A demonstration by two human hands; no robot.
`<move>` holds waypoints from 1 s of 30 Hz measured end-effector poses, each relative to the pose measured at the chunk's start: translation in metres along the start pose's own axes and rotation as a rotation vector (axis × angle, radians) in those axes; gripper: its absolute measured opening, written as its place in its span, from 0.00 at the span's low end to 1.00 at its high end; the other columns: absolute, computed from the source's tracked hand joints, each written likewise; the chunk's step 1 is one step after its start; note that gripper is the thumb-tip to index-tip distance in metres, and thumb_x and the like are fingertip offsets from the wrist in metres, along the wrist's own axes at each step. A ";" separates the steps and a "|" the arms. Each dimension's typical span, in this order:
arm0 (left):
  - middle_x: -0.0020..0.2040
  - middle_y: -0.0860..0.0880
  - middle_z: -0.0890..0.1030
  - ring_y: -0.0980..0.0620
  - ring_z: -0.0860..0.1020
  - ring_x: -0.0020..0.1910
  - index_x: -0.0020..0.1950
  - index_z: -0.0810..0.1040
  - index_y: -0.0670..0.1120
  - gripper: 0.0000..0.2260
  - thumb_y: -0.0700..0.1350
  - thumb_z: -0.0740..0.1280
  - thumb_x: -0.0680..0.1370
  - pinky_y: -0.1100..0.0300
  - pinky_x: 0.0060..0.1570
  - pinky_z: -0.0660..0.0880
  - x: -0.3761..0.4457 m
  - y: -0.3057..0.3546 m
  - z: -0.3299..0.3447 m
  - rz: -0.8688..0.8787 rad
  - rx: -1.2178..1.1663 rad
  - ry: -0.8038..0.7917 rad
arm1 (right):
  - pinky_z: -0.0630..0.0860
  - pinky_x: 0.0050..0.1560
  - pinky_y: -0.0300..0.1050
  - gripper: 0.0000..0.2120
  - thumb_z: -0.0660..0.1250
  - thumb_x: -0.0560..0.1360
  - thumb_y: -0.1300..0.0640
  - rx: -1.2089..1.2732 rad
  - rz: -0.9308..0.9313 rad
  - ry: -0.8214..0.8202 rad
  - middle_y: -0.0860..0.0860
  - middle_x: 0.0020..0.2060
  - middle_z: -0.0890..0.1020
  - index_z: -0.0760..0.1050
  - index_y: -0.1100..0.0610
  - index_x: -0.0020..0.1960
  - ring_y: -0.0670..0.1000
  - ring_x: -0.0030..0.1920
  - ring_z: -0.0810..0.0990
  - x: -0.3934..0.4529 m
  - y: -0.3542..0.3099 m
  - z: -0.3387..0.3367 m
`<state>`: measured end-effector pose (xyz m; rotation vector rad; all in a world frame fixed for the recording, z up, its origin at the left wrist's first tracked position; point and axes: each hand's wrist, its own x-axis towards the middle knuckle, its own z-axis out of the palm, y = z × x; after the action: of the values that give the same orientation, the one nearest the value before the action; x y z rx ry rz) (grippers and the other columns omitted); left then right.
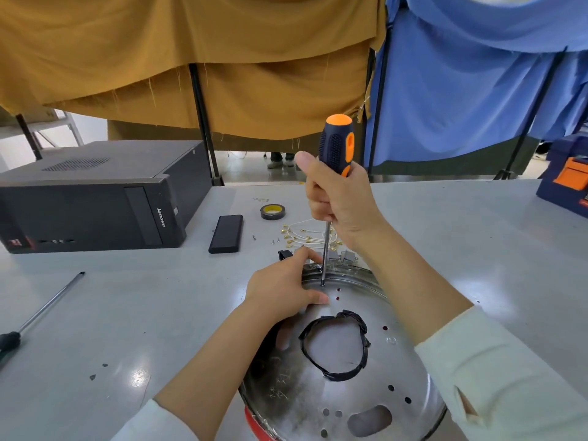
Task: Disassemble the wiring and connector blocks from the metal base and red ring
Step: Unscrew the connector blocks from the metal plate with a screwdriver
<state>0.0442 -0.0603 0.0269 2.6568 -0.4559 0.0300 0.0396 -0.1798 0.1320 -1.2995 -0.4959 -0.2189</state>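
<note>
The right hand (342,198) grips an upright screwdriver (335,144), its tip in a hole at the far rim of the metal base (397,370), while the left hand (283,286) pinches that rim just left of the tip. The base lies near on the tabletop (127,313), a red ring (256,421) showing under its near edge. It looks stiff, smooth and probably slippery, so the rim seems the safest hold; the loose wires (302,237) beyond look thin and easily bent.

"lenovo" on black computer case (95,202)
</note>
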 end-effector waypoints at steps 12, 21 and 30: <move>0.33 0.57 0.78 0.68 0.69 0.34 0.51 0.60 0.68 0.22 0.63 0.70 0.65 0.62 0.31 0.63 0.000 -0.001 0.000 0.013 -0.007 0.019 | 0.75 0.29 0.41 0.12 0.69 0.75 0.50 -0.287 -0.075 0.518 0.51 0.31 0.72 0.68 0.53 0.41 0.47 0.27 0.70 0.000 0.006 -0.003; 0.41 0.57 0.81 0.70 0.67 0.33 0.50 0.57 0.68 0.23 0.64 0.70 0.65 0.63 0.31 0.62 0.000 -0.002 0.001 0.011 -0.005 0.013 | 0.56 0.24 0.38 0.20 0.64 0.78 0.59 -0.162 0.075 -0.020 0.47 0.21 0.62 0.59 0.54 0.30 0.48 0.21 0.58 0.005 0.001 -0.007; 0.32 0.57 0.78 0.71 0.69 0.30 0.46 0.56 0.71 0.23 0.63 0.70 0.66 0.63 0.30 0.61 -0.001 -0.002 0.000 0.019 -0.021 0.006 | 0.74 0.32 0.49 0.14 0.70 0.75 0.51 -0.352 -0.191 0.522 0.45 0.29 0.69 0.66 0.50 0.37 0.50 0.30 0.70 0.002 0.007 0.020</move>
<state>0.0441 -0.0584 0.0264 2.6314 -0.4775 0.0394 0.0396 -0.1585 0.1304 -1.4665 -0.1336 -0.8107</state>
